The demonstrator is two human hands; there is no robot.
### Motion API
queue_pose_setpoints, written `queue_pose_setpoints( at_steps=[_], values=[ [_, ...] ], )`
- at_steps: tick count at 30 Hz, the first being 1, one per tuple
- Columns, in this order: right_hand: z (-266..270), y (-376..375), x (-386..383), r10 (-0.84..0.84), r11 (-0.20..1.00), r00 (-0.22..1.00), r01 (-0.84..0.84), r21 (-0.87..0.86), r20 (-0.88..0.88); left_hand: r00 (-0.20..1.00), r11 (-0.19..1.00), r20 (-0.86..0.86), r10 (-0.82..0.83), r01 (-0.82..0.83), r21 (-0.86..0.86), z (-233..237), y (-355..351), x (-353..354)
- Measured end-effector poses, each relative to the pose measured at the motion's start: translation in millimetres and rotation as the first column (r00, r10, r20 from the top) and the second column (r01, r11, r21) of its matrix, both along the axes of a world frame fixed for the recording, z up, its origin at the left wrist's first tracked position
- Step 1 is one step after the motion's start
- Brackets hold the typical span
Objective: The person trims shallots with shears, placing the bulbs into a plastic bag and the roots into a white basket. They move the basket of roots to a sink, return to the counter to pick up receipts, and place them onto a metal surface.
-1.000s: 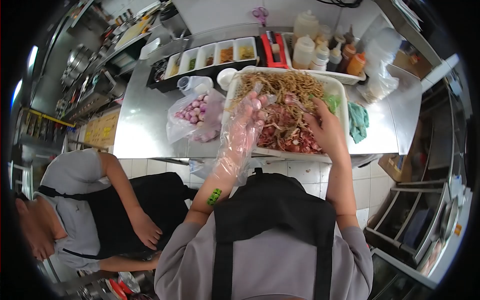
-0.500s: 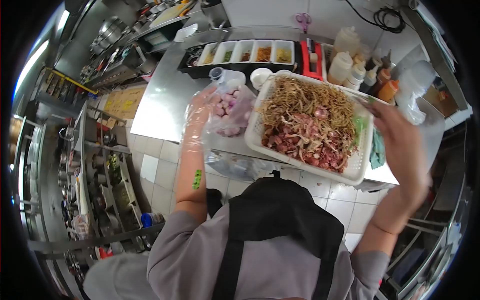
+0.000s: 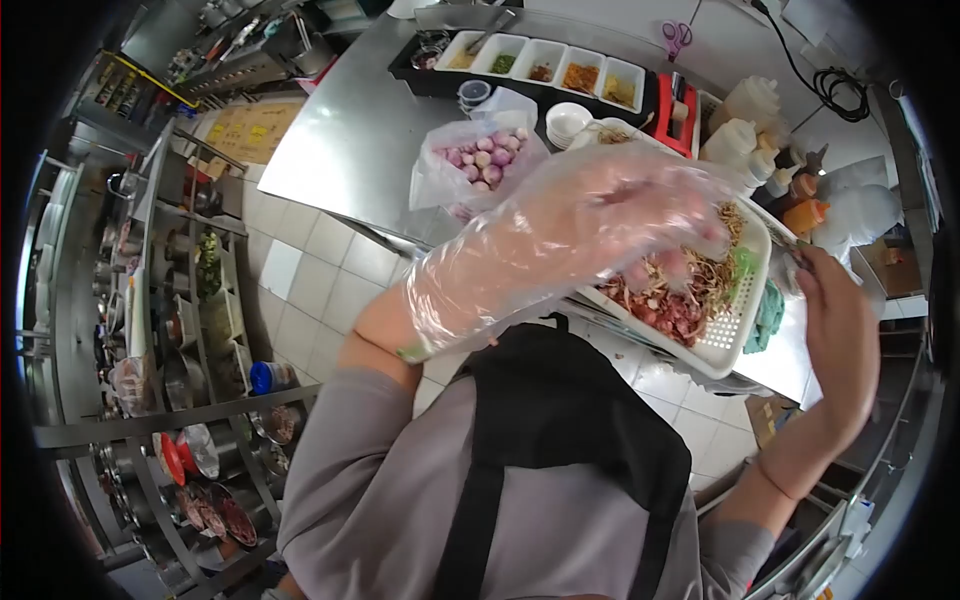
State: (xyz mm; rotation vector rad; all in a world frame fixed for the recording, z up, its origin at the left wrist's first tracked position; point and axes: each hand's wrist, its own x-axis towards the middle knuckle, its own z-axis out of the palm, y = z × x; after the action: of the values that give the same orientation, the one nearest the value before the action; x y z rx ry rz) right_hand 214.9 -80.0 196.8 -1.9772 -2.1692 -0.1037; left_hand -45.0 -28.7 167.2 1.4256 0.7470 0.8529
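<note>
While my clear-plastic-gloved left hand [image 3: 640,210] overhung the white perforated basket [image 3: 726,338] near my bare right hand [image 3: 840,325], clearance mattered; I couldn't tell either grip.

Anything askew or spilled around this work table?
The white basket sits askew, its near corner at or slightly past the front edge of the metal table. No spill is evident on the visible tabletop, though the gloved left hand hides part of the basket.
</note>
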Motion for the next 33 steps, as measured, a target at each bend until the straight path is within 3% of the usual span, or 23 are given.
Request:
queue_pose_setpoints(
  at_steps=[1,3,4,6,7,8,9,12,14,15,17,20,21,22,23,24,25,26,28,29,31,32,33],
  values=[
    [-9,2,4,0.033,0.999,0.995,-0.036,-0.027,-0.092,0.993,0.994,0.093,-0.070,0.077,-0.076,0,-2,10],
    [-34,2,9,0.079,0.979,0.961,-0.025,0.203,-0.264,0.966,0.973,0.203,-0.159,0.189,-0.134,-3,0,26],
    [-44,2,6,-0.001,0.981,0.841,0.106,0.163,-0.540,0.956,0.975,0.252,-0.150,0.186,-0.125,-9,4,32],
    [-68,5,4,0.112,0.981,0.535,0.075,0.179,-0.838,0.932,0.936,0.302,-0.201,0.274,-0.220,-33,23,52],
    [-87,11,7,0.105,0.986,0.281,0.097,0.137,-0.954,0.925,0.931,0.306,-0.224,0.296,-0.214,-45,32,59],
    [-101,20,4,0.106,0.987,0.169,0.100,0.124,-0.980,0.885,0.873,0.391,-0.253,0.383,-0.302,-55,38,66],
    [-100,20,-3,0.014,0.992,0.246,0.115,0.043,-0.969,0.839,0.798,0.474,-0.268,0.469,-0.379,-64,41,73],
    [-118,32,3,0.059,0.994,0.102,0.086,0.068,-0.993,0.786,0.750,0.542,-0.297,0.543,-0.377,-89,41,87],
    [-118,36,12,-0.109,0.972,0.175,0.226,-0.068,-0.979,0.715,0.715,0.610,-0.340,0.619,-0.327,-101,39,82],
    [-122,39,20,-0.109,0.969,0.173,0.237,-0.066,-0.979,0.642,0.684,0.674,-0.366,0.676,-0.273,-106,40,76],
    [-136,47,43,-0.092,0.946,0.200,0.323,-0.023,-0.976,0.664,0.679,0.659,-0.352,0.666,-0.309,-122,46,60],
    [-152,49,66,-0.028,0.885,0.221,0.459,0.079,-0.975,0.773,0.737,0.587,-0.240,0.539,-0.407,-134,52,12],
    [-155,48,73,-0.012,0.844,0.229,0.525,0.113,-0.973,0.933,0.930,0.349,-0.085,0.200,-0.308,-128,49,-2],
    [-156,47,79,-0.017,0.845,0.277,0.518,0.134,-0.961,0.979,0.984,0.133,0.157,-0.144,-0.101,-121,42,-11],
    [-157,44,81,-0.011,0.864,0.168,0.498,0.075,-0.986,0.978,0.983,0.127,0.166,-0.154,-0.099,-113,30,-8],
    [-157,45,79,0.015,0.866,0.167,0.491,0.097,-0.986,0.950,0.999,0.311,-0.035,0.039,-0.007,-98,10,5],
    [-157,48,76,0.046,0.871,0.164,0.476,0.119,-0.985,0.856,0.972,0.460,-0.235,0.202,0.121,-77,-9,18],
    [-155,51,71,0.022,0.872,0.185,0.477,0.109,-0.983,0.854,0.873,0.268,-0.447,0.351,0.339,-46,-24,31],
    [-152,55,66,-0.005,0.902,0.176,0.426,0.071,-0.984,0.443,0.695,0.588,-0.677,0.648,0.311,-19,-56,68],
    [-149,56,60,0.010,0.918,0.161,0.390,0.073,-0.987,0.295,0.705,0.665,-0.686,0.494,0.509,-11,-68,93],
    [-144,56,47,0.070,0.934,0.158,0.335,0.120,-0.985,0.140,0.629,0.654,-0.743,0.481,0.611,7,-81,114],
    [-143,56,44,0.064,0.937,0.161,0.330,0.115,-0.985,0.160,0.635,0.649,-0.744,0.475,0.610,13,-94,130],
    [-141,58,39,0.069,0.940,0.152,0.321,0.115,-0.986,-0.106,0.615,0.737,-0.667,0.480,0.626,20,-112,146]
  ],
)
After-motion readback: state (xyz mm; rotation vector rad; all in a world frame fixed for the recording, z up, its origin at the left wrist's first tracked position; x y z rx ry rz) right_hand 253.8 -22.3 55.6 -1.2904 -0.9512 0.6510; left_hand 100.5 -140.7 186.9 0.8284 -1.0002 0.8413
